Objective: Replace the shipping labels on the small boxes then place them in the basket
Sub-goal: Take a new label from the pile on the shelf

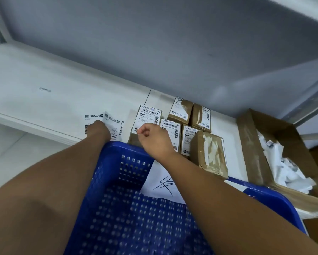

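Several small brown boxes (pixel 182 111) with white shipping labels stand grouped on the white table beyond the blue perforated basket (pixel 128 208). My left hand (pixel 99 130) rests on loose shipping labels (pixel 114 124) lying left of the boxes; its fingers are hidden. My right hand (pixel 152 137) hovers with curled fingers over the nearest labelled box (pixel 149 116), thumb and forefinger pinched together at the label's lower edge. A box with torn label remnants (pixel 209 153) sits at the front right of the group.
A sheet of paper with black handwriting (pixel 163 183) lies in the basket. An open cardboard carton (pixel 250 144) holding crumpled white label scraps (pixel 287 170) stands at the right. A grey wall and a metal shelf frame (pixel 313 102) close off the back.
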`<state>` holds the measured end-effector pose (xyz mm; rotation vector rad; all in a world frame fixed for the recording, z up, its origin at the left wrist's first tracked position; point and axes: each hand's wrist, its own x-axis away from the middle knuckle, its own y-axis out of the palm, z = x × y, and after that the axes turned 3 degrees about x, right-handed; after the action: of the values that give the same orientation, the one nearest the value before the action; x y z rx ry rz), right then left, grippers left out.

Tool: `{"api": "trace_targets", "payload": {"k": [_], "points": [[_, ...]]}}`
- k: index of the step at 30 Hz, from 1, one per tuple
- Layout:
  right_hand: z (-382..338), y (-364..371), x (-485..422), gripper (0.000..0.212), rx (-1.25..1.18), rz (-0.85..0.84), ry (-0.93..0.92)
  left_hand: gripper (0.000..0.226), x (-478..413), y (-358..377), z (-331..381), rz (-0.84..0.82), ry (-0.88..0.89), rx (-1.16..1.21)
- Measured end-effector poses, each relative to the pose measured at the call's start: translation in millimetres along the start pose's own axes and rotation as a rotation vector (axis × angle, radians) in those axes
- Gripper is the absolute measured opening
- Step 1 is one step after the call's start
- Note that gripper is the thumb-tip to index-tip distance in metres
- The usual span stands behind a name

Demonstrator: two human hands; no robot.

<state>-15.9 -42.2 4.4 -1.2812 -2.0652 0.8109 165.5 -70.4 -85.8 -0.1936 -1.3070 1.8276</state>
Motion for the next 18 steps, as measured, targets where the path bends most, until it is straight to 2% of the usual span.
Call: {"api": "trace_targets", "payload": {"k": [2,5,9,14,18], "points": [[2.8,-2.9,2.6,0.016,0.004,0.012,0.004,0.021,4.6,-1.2,-1.5,0.083,-0.012,0.160],[7.8,-9.1,8.8,0.016,-0.003,0.024,0.018,0.020,15.1,-7.9,-2.1,0.202,0.010,0.270],[12.2,-22.5,22.9,0.014,-0.066,0.071,0.060,0.020,44.7,-25.1,20.4,0.252,0.088,0.561],[9.0,-47.0,50.1,0.009,-0.274,0.157,0.166,0.020,107.6,-44.0,65.8,0.093,0.127,1.087],[8.9,-65.1,82.6,0.035,-0.611,0.154,0.246,0.021,187.0,-44.0,93.8,-0.082,0.185,1.315]]}}
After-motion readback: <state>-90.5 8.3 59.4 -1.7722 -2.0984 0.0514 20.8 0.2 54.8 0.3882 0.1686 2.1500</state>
